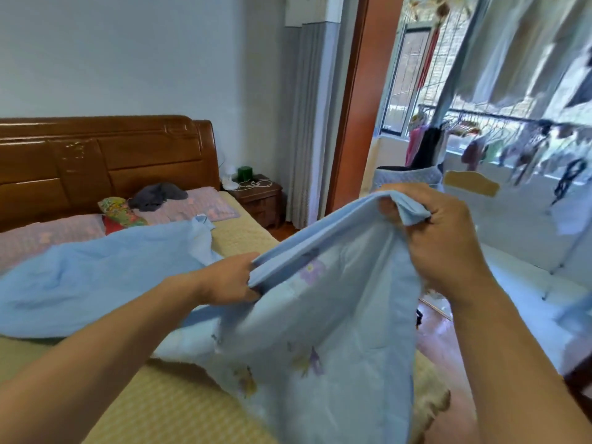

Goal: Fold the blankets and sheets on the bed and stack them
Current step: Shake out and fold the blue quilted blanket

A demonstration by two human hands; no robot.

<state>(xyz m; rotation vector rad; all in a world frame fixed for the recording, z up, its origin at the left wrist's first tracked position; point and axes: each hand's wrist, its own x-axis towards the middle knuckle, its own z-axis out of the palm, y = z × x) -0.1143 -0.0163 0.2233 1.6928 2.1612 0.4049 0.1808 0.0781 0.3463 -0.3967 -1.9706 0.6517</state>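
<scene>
Wide bed (179,408) with a yellow-green checked mat filling the left and near part of the scene, carved wooden headboard (105,158) at the far end against a pale wall. Across the bed, a light blue blanket (320,331) with small purple and yellow flowers, one part lying crumpled at the left, the other lifted up at the near right, just off the bed's right side. Grey curtain (304,123) hanging at the far right corner, beside a wooden door frame, with laundry on a rack blurred beyond it. Two pink patterned pillows (205,208) at the headboard, a dark grey garment (158,195) heaped on the right one, a bright floral bundle (121,213) between them. Small wooden nightstand (259,200) just right of the bed head, a green object and white cord on top. Right hand (439,238) raised, fingers curled tightly round a bunched corner of the blanket's edge. Left hand (230,278) lower and further left, pinching the same folded blue border between thumb and fingers, the edge stretched between the two hands.
</scene>
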